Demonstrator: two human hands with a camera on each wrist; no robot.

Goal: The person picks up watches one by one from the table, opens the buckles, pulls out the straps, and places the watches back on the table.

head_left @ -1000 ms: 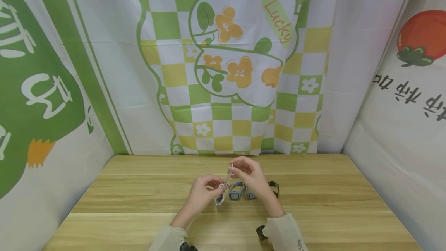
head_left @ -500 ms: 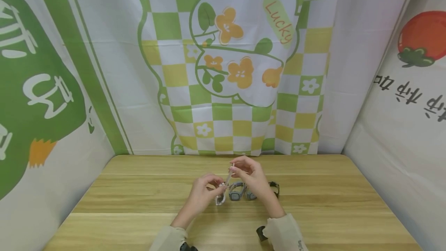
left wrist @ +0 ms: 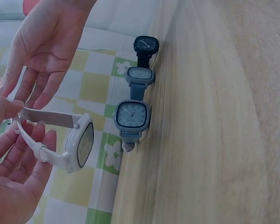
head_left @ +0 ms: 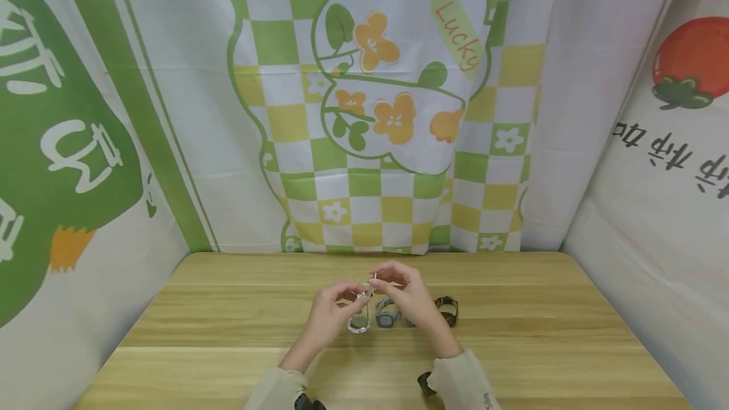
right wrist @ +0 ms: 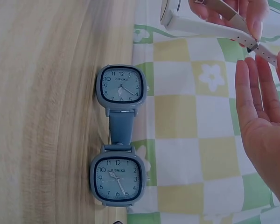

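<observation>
A white wristwatch (head_left: 359,324) hangs from both hands just above the table, its round-looking dial toward the head camera. My left hand (head_left: 329,312) pinches the strap near the metal buckle (right wrist: 253,45). With thumb and fingers, my right hand (head_left: 407,290) pinches the strap's free end, which passes through the buckle in the right wrist view. The band (left wrist: 51,116) forms a closed loop in the left wrist view. Whether the buckle pin sits in a hole cannot be made out.
Right of the white watch, two blue-grey square watches (right wrist: 121,88) and a black watch (left wrist: 146,45) stand in a row on the wooden table (head_left: 228,328). The right forearm partly covers one blue-grey watch in the head view. A patterned curtain (head_left: 364,207) hangs behind.
My right hand has come slightly left and down, closer to the left hand. The white watch's dial has turned to face the head camera, and less strap shows between the hands.
</observation>
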